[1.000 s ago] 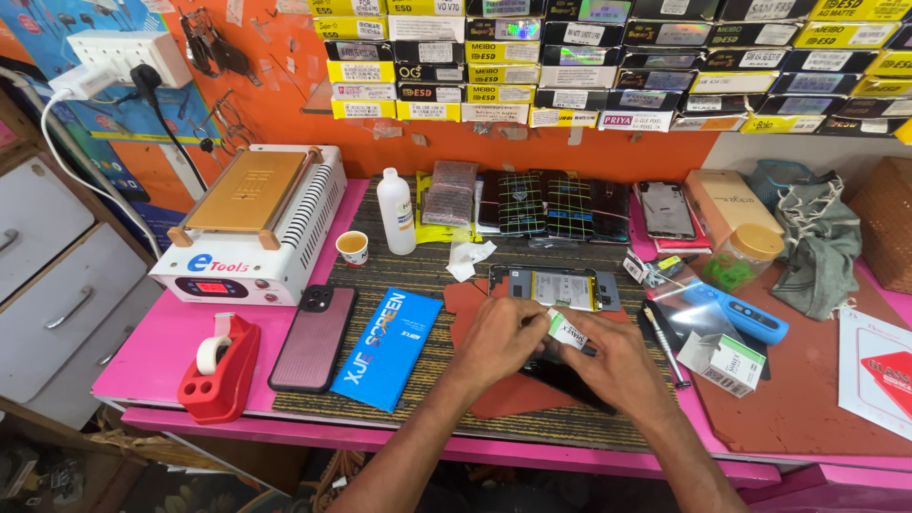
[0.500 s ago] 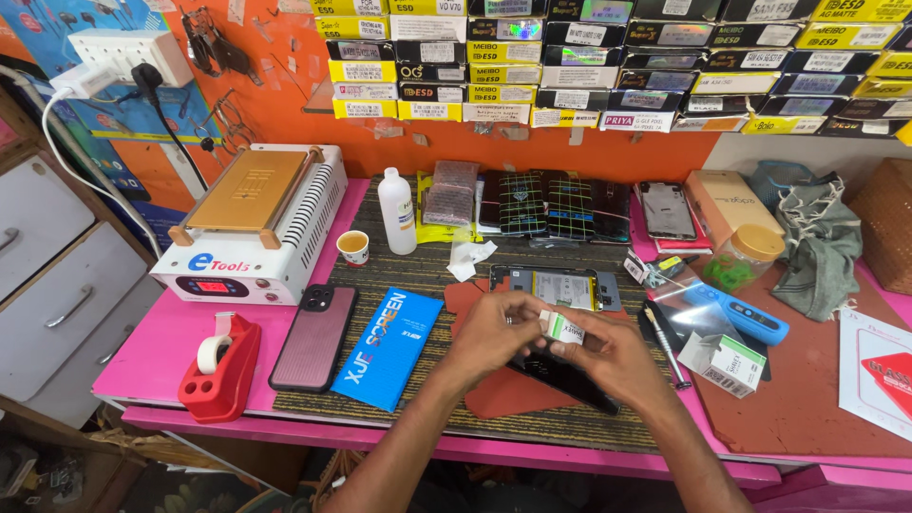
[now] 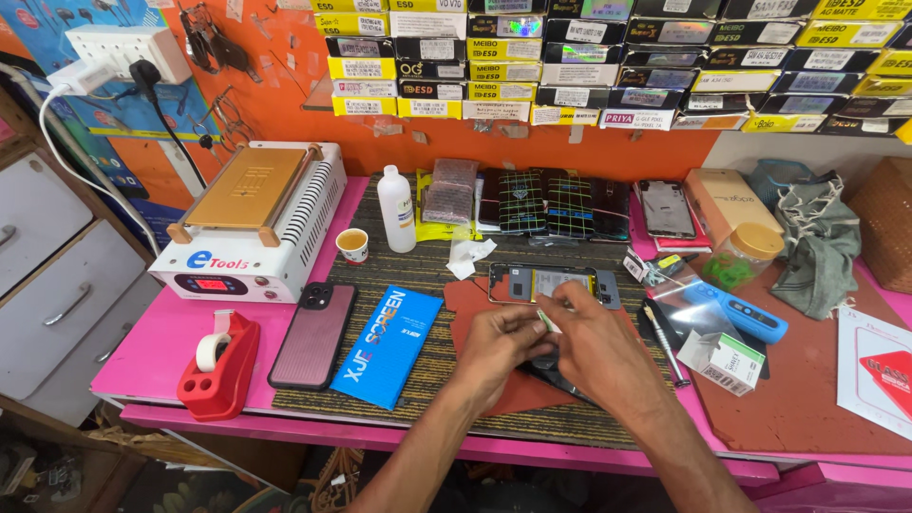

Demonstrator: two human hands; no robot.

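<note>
Small pale strip (image 3: pixel 548 320), green-white, sits pinched between your two hands at the middle of the bench, just above the dark phone (image 3: pixel 560 375) lying on the red-brown mat (image 3: pixel 475 313). Too small to tell what the strip is; most of it is hidden by your fingers.

Your left hand (image 3: pixel 499 347) comes in from the left, fingertips pressed together on the strip's left end. Your right hand (image 3: pixel 594 347) lies over it from the right, fingers closed down on the same piece. Both hands touch; neither is nearer than the other. The strip's long axis seems to run left to right, between the two grips.

The dark phone lies flat under your hands, mostly covered, its lower edge showing toward you, tilted slightly.

Just beyond your fingers: an opened phone frame (image 3: pixel 541 283), long axis left to right, insides exposed. To the left, a blue flat box (image 3: pixel 389 347) and a phone in a reddish case (image 3: pixel 313 334). To the right, a pen-like tool (image 3: pixel 660 332), a small white box (image 3: pixel 722 361) and a blue handheld device (image 3: pixel 736 313). Far left, a heating plate machine (image 3: pixel 252 223) and red tape dispenser (image 3: pixel 218 366).
</note>
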